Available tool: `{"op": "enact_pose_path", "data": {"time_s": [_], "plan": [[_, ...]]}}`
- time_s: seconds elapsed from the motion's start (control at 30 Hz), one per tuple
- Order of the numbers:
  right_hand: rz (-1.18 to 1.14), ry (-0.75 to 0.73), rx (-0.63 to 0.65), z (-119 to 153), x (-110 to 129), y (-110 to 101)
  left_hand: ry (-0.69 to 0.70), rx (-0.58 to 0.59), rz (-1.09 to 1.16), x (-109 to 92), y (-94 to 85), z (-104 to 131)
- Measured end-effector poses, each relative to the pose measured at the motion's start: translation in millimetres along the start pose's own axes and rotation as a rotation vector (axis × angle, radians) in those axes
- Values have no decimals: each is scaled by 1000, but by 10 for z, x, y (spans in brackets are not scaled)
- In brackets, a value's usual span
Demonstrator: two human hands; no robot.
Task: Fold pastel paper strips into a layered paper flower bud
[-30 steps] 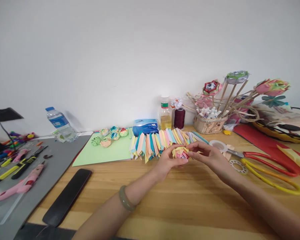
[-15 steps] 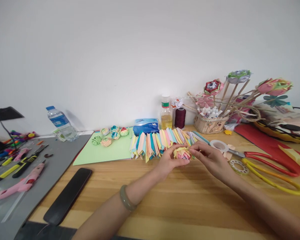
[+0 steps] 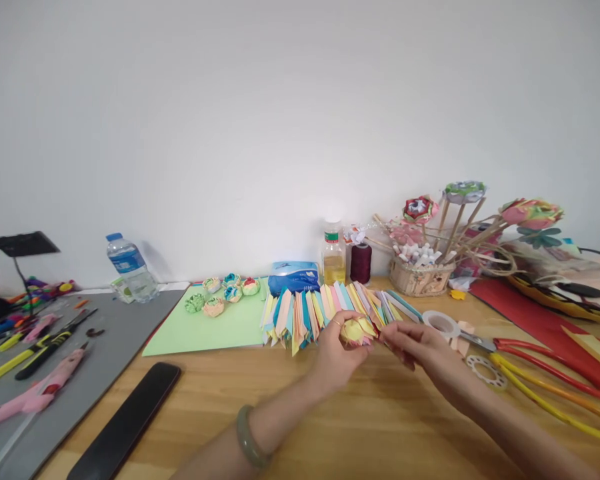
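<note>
My left hand (image 3: 337, 353) is wrapped around a folded-paper flower (image 3: 357, 330), yellow on top with some pink below. Close by its right edge, my right hand (image 3: 415, 343) is closed in a pinch. A small dark-red bit shows between the flower and those fingertips, too small to name. Right behind the hands lies a long row of folded paper strips (image 3: 300, 313) in yellow, blue, pink and lilac. Several finished small paper flowers (image 3: 213, 307) sit on a green sheet (image 3: 205, 337) to the left.
Right of my hands are a tape roll (image 3: 441, 324) and large scissors (image 3: 545, 360). Behind stand a tissue pack (image 3: 294, 275), an oil-coloured bottle (image 3: 334, 257), a maroon thread spool (image 3: 361, 263) and a basket (image 3: 423, 279) of flowers. A phone (image 3: 125, 423) and pink glue gun (image 3: 40, 393) lie left.
The view has tilted up, so things sit lower. The flower has turned in my left hand and shows more yellow. My right fingertips have drawn slightly away from its edge.
</note>
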State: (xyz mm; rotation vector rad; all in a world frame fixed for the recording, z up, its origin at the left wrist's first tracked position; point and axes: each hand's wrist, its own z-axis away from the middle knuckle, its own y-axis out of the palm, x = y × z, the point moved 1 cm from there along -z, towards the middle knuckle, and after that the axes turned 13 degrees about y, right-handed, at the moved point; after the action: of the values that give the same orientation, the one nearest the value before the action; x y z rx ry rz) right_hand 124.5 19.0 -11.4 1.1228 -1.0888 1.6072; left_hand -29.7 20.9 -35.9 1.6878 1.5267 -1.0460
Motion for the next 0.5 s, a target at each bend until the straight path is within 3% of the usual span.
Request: {"op": "enact_pose_path", "data": {"time_s": [0.1, 0.27, 0.5], "plan": [[-69, 125, 147, 6, -16, 49, 59, -12, -89, -9, -6, 7], [-307, 165, 227, 51, 31, 104, 245, -11, -236, -45, -5, -2], [-414, 221, 210, 45, 34, 142, 345, -7, -299, -114, 5, 33]]}}
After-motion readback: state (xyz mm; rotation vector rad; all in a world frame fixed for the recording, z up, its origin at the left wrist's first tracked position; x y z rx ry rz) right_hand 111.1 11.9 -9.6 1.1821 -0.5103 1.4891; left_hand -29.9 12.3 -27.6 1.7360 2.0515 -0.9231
